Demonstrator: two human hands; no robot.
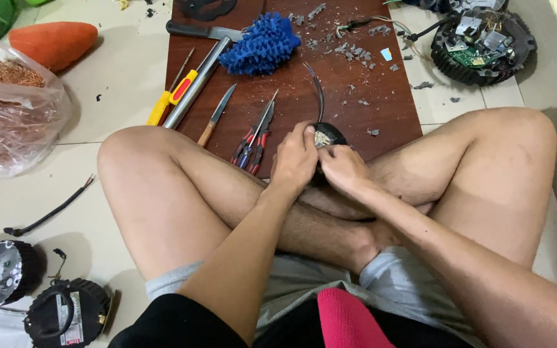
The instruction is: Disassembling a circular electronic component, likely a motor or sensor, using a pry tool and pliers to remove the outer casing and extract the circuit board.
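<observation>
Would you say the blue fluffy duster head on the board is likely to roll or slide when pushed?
The blue duster head looks soft and light, so it would probably squash and drag rather than roll. Its shaggy pile may snag the grey debris beside it.

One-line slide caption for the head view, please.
Seated cross-legged, left hand and right hand grip a small black part over a brown board beside pliers.

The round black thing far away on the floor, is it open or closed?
Open. The round black housing has no cover; its green circuit board and wires show.
</observation>
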